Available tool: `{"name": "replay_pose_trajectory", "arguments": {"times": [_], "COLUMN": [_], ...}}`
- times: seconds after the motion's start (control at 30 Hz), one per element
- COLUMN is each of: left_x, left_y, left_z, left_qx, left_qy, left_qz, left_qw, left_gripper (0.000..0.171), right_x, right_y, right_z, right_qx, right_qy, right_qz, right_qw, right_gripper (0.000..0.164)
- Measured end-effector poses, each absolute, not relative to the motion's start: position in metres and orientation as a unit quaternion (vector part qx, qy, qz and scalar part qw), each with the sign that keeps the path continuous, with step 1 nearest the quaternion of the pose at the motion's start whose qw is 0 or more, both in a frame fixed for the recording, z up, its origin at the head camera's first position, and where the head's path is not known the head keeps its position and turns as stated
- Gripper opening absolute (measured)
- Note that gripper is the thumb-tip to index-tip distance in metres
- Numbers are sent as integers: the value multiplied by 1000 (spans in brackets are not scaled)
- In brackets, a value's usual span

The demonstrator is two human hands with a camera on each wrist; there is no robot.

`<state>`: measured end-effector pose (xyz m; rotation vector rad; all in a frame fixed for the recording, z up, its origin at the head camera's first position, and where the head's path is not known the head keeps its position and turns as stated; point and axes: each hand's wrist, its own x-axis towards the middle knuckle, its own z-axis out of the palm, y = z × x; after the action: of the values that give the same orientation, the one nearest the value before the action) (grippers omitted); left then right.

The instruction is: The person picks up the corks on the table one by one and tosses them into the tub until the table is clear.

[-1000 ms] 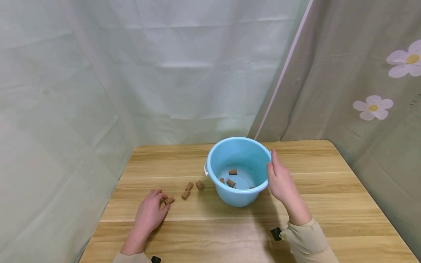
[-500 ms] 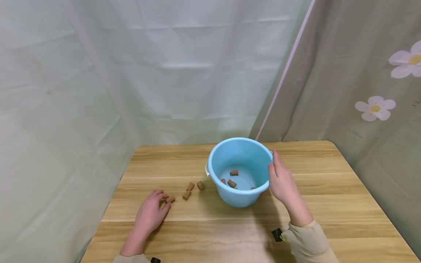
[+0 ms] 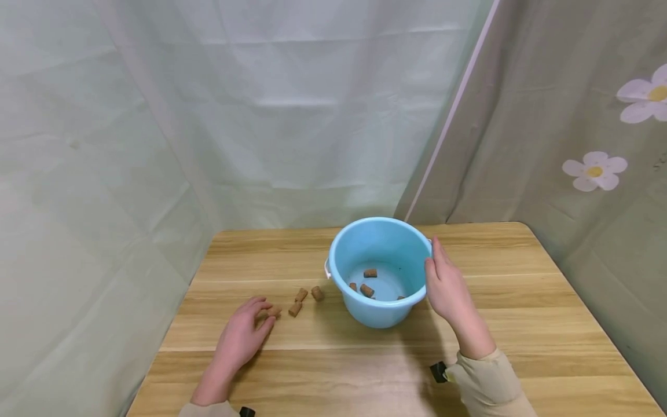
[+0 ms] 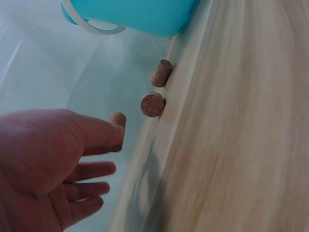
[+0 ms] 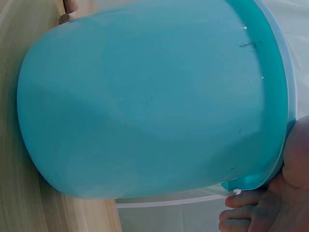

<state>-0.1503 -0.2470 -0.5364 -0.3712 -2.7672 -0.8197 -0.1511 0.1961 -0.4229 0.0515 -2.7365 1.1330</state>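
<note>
My left hand point(image 3: 244, 335) pinches a brown cork point(image 4: 118, 119) between thumb and forefinger at the left of the table; its other fingers show loosely bent in the left wrist view. Several more corks lie just ahead, including a pair point(image 3: 295, 308) almost end to end and another cork point(image 3: 317, 293) nearer the bucket. A light blue bucket point(image 3: 379, 315) stands upright on the table. At its right side, my right hand point(image 3: 449, 288) holds the rim, thumb over the edge and fingers down the outside. Inside the bucket lie several corks point(image 3: 367, 290).
The wood-grain table point(image 3: 333, 370) has its far edge against a pale hanging curtain point(image 3: 312, 116). A white handle point(image 3: 327, 268) hangs at the bucket's left side. To the right is a grey curtain point(image 3: 521, 145) with printed flowers.
My left hand has shifted slightly forward and right, and the cork at its fingertips has moved with it. My right hand and the bucket stay in place.
</note>
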Motion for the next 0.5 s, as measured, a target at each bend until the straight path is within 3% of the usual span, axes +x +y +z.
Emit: {"name": "replay_pose_trajectory", "arguments": {"times": [0.5], "left_x": [-153], "left_y": [-228], "left_z": [-512], "left_qx": [-207], "left_qy": [-916], "left_qz": [-259], "left_qw": [226], "left_gripper": [31], "right_x": [-152], "right_y": [197], "right_z": [-424], "right_qx": [17], "right_qy": [-919], "right_qz": [385], "right_qw": [88], "right_gripper": [62]}}
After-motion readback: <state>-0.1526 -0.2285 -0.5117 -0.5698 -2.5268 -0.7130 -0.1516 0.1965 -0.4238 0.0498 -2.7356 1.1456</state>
